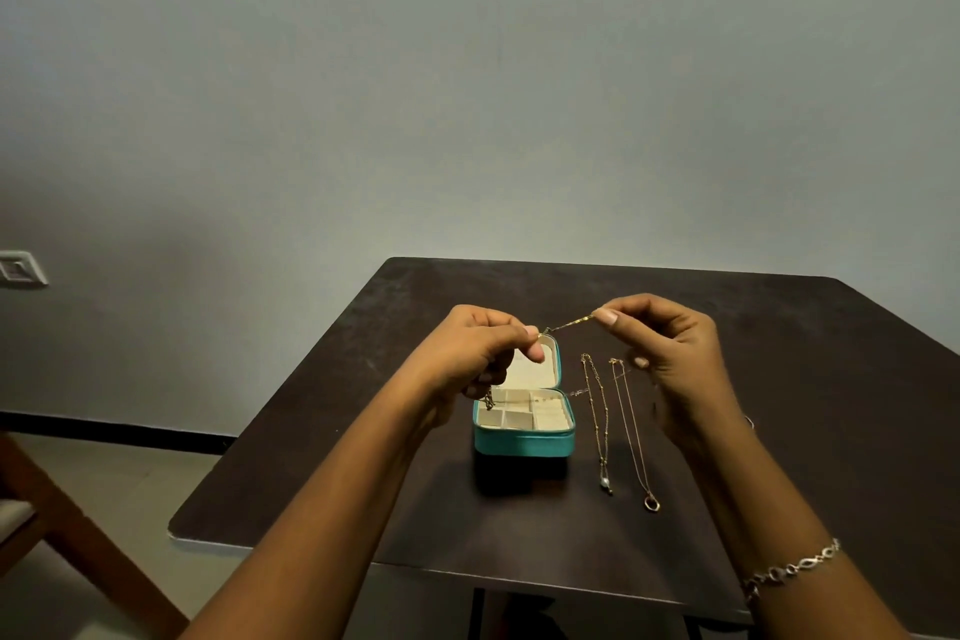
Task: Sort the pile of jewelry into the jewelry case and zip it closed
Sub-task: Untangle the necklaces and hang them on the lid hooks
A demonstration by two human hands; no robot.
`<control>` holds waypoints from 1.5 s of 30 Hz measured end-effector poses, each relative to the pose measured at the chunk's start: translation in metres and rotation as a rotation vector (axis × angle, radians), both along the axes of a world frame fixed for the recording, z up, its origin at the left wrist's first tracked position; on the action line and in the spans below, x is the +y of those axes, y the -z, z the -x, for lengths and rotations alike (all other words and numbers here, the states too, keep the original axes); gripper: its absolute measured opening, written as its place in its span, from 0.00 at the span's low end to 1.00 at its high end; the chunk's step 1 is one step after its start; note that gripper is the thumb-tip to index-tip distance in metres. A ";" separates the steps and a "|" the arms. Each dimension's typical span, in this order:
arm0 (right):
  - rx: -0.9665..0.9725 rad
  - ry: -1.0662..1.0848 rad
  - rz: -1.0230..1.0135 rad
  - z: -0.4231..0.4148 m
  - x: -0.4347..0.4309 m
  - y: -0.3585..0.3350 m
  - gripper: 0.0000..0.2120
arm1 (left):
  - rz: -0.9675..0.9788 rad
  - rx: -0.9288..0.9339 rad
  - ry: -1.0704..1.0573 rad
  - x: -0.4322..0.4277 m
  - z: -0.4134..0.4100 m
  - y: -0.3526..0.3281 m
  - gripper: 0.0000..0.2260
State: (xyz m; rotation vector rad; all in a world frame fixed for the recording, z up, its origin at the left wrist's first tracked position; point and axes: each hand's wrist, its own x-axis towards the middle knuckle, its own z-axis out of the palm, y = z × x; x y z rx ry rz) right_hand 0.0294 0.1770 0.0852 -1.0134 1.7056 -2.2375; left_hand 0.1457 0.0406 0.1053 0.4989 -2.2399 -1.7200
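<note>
A small teal jewelry case (523,441) lies open on the dark table, its cream lid raised behind several cream compartments. Above it, my left hand (480,353) and my right hand (667,346) each pinch one end of a thin gold chain (569,323), stretched taut between them. A loose end of chain dangles below my left hand over the case's left compartment. To the right of the case two gold necklaces lie lengthwise on the table: one with a pearl pendant (604,482), one with a ring pendant (651,503).
The dark table (831,379) ends in a rounded front-left corner. A wooden chair (62,525) stands on the floor at the lower left. A bracelet (792,569) is on my right wrist. A wall switch (21,268) sits far left.
</note>
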 end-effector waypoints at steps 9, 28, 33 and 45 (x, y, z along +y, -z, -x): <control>-0.035 -0.056 -0.074 -0.005 0.004 0.006 0.07 | 0.007 0.066 -0.035 0.000 -0.002 -0.001 0.10; -0.237 -0.428 -0.297 -0.021 0.001 0.004 0.07 | 0.048 0.050 0.092 0.011 -0.005 -0.009 0.09; -0.262 -0.418 -0.257 -0.020 0.002 0.004 0.04 | 0.064 0.030 0.102 0.010 -0.005 -0.009 0.09; -0.163 -0.252 -0.224 -0.019 0.002 0.003 0.04 | 0.050 0.004 0.016 0.012 -0.001 -0.006 0.08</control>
